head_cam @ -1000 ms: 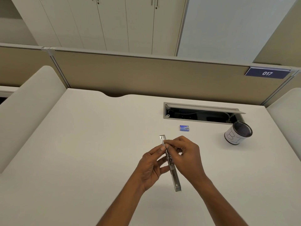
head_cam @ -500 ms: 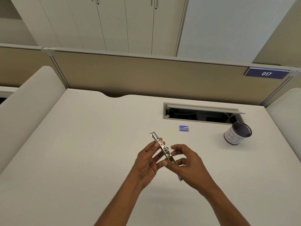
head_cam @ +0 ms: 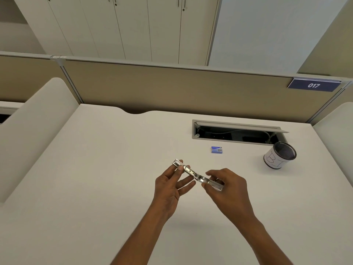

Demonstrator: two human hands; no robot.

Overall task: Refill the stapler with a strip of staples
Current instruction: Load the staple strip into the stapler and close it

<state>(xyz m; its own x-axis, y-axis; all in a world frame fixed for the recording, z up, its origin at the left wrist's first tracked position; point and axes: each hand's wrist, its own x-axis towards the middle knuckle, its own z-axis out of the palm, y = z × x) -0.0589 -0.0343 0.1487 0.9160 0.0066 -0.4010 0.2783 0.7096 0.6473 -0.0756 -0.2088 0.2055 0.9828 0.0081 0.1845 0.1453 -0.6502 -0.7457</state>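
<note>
A long, thin silver metal stapler (head_cam: pixel 193 174) is held above the white desk (head_cam: pixel 95 169), lying nearly level from upper left to lower right. My left hand (head_cam: pixel 172 185) pinches its left end between thumb and fingertips. My right hand (head_cam: pixel 227 185) pinches the right end, where a flat silver part sticks out past my fingers. A small blue staple box (head_cam: pixel 216 149) lies on the desk beyond the hands, apart from both. No loose staple strip can be made out.
An open cable tray (head_cam: pixel 236 133) is set into the desk behind the box. A black mesh pen cup (head_cam: pixel 279 157) with a white paper label stands at the right. Beige partition panels (head_cam: pixel 172 88) enclose the desk at the back and sides.
The stapler has swung from pointing away from me to lying almost crosswise. My right hand has slid from the far end to the right end, while my left hand keeps its hold.
</note>
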